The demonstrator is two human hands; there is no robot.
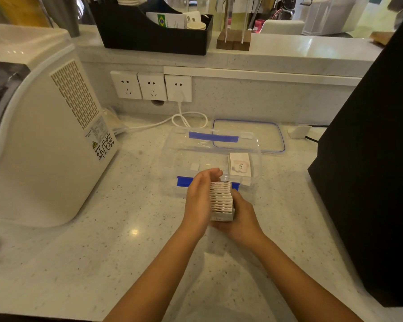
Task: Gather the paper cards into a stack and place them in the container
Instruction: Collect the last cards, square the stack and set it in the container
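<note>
A thick stack of white paper cards stands on edge between my two hands, just in front of the container. My left hand presses flat against the stack's left side. My right hand cups it from below and from the right. The clear plastic container with blue clip handles sits open on the counter behind my hands. One card printed with "love" lies inside it at the right end.
The container's clear lid with a blue seal lies behind it to the right. A white appliance stands at the left, a black box at the right. White cable loops from the wall sockets.
</note>
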